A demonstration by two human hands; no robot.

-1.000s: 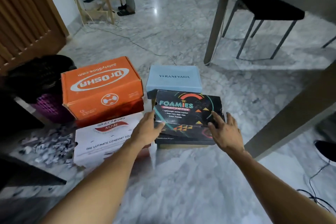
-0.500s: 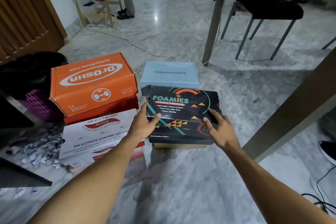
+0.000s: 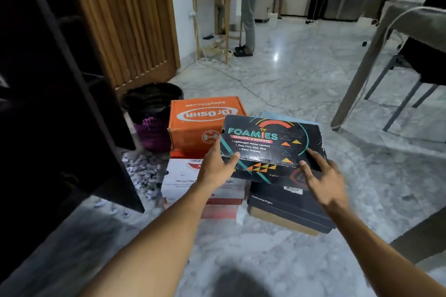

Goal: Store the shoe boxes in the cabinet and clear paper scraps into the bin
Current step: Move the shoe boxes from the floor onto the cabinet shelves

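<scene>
Above the floor stack beside the dark cabinet (image 3: pixel 55 108), the Foamies shoe box (image 3: pixel 270 142), resting on the black box (image 3: pixel 289 207) a moment earlier, is now lifted clear, fingers (image 3: pixel 313 155) of left hand (image 3: pixel 214 167) and right hand (image 3: pixel 322 177) grasping its near edge, ready for shelving.

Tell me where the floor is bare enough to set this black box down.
Bare floor for the black box lies right of the dark stacked boxes, up to the table leg; more lies beyond the orange box. Crowded on the left: paper scraps fill the gap between the cabinet door and the white box.
</scene>
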